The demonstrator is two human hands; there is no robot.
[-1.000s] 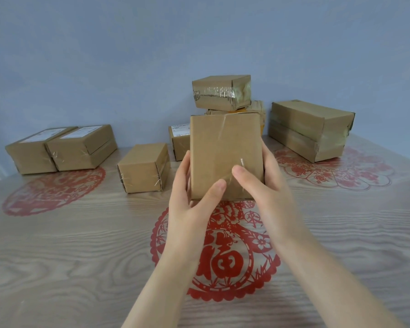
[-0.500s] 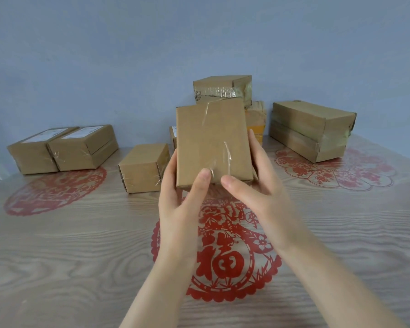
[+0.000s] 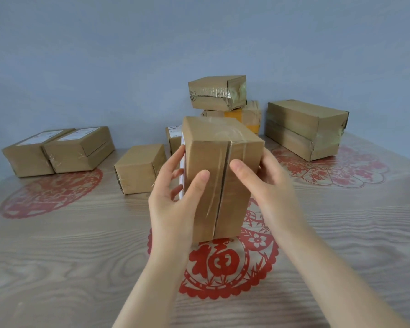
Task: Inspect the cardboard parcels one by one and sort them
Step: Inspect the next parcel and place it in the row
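Cardboard fills the middle of my view: the held parcel is up off the surface, standing on end above the red paper-cut that lies at 6 o'clock from it. My left hand grips its left side, thumb on the near face and fingers round the side where a white label shows only as a thin edge. My right hand grips the right side the same way, thumb beside the taped seam that runs down the near face.

I judge this to be the inspecting step for this one parcel. The seam face is toward me and looks closed under clear tape, but the label faces 9 o'clock and I cannot read it. The next move calls for a turn between both hands to bring that label round to me, with a firm hold, since the tape looks slick.

After that comes the choice of place. A labelled pair sits side by side at 10 o'clock, with a single parcel near it. A stack stands at 12 o'clock, and a long parcel lies at 2 o'clock. I cannot yet tell which group this one belongs with.
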